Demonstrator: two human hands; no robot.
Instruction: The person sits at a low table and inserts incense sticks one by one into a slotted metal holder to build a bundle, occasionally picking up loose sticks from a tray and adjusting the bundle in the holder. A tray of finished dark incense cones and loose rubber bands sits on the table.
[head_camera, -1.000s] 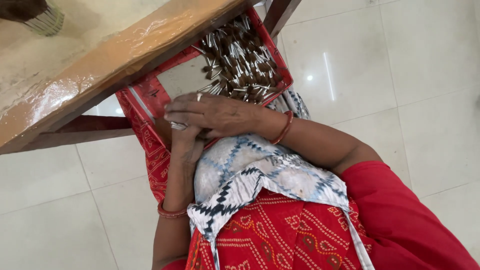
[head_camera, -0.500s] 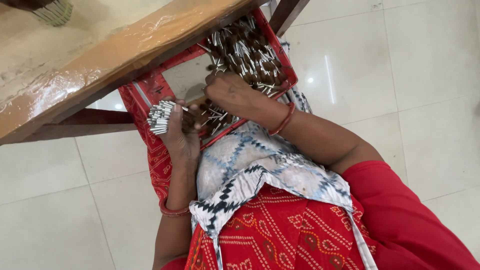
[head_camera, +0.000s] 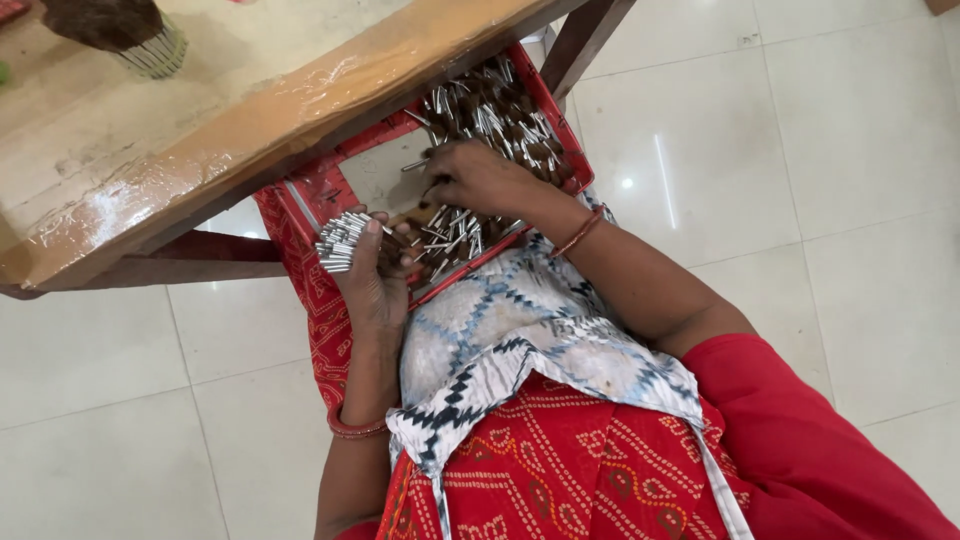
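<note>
A red tray (head_camera: 330, 190) rests on my lap under the table edge, holding many small silver-and-brown sticks (head_camera: 495, 115). My left hand (head_camera: 375, 275) grips a bundle of the silver sticks (head_camera: 340, 240), their ends lined up and pointing left. My right hand (head_camera: 480, 180) reaches into the tray, palm down, fingers curled over the loose sticks in its middle. What its fingers hold is hidden.
A wooden table (head_camera: 200, 130) wrapped in clear film overhangs the tray's far half, its dark leg (head_camera: 585, 40) beside the tray. A brown bundle with pale stick ends (head_camera: 130, 35) lies on the table top. A patterned white cloth (head_camera: 510, 340) covers my lap. White floor tiles (head_camera: 800, 150) surround me.
My hands have separated. The left now holds a bundle of sticks out to the left, and the right has moved forward into the tray's pile.
</note>
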